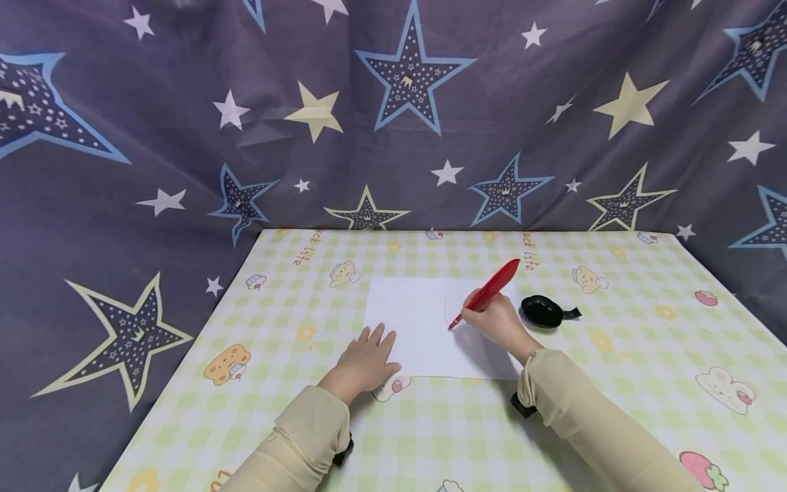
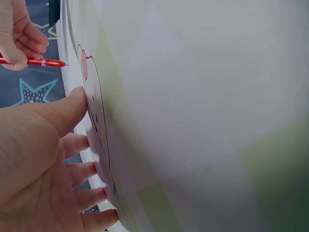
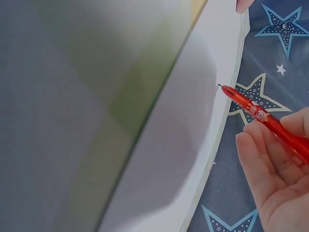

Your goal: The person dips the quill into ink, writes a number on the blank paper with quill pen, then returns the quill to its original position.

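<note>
A sheet of white paper (image 1: 415, 321) lies on the table, with a faint curved line drawn near its middle. My right hand (image 1: 496, 322) pinches a red feather-shaped pen (image 1: 499, 279) whose tip meets the paper beside that line. In the right wrist view, the pen's printed red barrel (image 3: 260, 114) runs between thumb and fingers, dark point at the sheet. Spread fingers of my left hand (image 1: 364, 362) rest on the paper's lower left corner, the thumb by its near edge. The left wrist view shows that thumb and fingertips along the sheet's edge.
A black rounded object (image 1: 541, 311) with a short strap-like tail sits right of the paper. Green-and-white checked cloth with cartoon prints covers the table (image 1: 639, 383). A dark star-patterned curtain (image 1: 430, 157) hangs behind the far edge.
</note>
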`<state>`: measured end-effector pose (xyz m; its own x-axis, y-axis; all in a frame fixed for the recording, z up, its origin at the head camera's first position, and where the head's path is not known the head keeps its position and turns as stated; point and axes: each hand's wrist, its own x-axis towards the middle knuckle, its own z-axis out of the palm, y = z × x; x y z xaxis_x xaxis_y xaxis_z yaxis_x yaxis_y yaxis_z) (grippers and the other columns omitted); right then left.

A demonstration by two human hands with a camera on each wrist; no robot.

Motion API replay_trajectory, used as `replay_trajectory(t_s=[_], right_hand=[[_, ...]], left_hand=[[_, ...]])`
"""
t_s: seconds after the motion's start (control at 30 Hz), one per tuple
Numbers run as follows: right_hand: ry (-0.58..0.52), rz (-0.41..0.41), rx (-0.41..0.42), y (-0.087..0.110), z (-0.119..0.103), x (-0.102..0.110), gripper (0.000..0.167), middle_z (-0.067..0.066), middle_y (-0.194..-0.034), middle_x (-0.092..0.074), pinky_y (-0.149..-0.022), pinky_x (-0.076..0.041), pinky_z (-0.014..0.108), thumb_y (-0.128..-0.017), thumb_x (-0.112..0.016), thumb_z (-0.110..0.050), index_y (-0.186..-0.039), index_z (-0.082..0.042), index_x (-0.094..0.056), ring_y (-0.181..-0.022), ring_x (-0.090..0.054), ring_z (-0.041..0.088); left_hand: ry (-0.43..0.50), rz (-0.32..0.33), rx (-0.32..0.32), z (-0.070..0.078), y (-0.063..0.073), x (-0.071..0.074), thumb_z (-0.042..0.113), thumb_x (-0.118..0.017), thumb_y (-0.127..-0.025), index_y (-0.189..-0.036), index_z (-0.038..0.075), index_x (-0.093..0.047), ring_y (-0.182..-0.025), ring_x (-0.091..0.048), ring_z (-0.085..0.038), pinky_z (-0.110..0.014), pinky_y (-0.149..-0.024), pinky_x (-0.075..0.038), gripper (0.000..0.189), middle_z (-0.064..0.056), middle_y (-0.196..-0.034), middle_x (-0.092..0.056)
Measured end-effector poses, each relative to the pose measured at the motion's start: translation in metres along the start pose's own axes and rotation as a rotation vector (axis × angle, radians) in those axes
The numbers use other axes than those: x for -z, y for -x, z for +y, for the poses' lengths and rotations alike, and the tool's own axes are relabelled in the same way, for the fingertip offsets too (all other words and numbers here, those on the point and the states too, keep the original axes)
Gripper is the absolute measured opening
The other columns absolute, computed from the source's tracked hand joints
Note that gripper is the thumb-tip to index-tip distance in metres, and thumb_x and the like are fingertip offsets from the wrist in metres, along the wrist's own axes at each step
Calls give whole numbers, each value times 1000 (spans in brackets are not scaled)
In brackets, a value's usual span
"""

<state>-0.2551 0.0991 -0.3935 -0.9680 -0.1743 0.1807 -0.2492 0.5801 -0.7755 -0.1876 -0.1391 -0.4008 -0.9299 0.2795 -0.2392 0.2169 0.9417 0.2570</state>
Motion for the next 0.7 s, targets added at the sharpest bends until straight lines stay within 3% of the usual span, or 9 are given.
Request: replay_trajectory(t_s=[0.7], right_hand=[[31, -17, -13, 6, -1, 5, 6, 1, -61, -57, -50, -38, 28, -75, -63, -1, -73, -7, -61, -54, -45, 14]], left_hand=[[10, -7, 2, 1, 2, 2, 34, -50, -95, -142, 3, -34, -134, -16, -40, -53, -105, -20, 58, -19, -148, -22]])
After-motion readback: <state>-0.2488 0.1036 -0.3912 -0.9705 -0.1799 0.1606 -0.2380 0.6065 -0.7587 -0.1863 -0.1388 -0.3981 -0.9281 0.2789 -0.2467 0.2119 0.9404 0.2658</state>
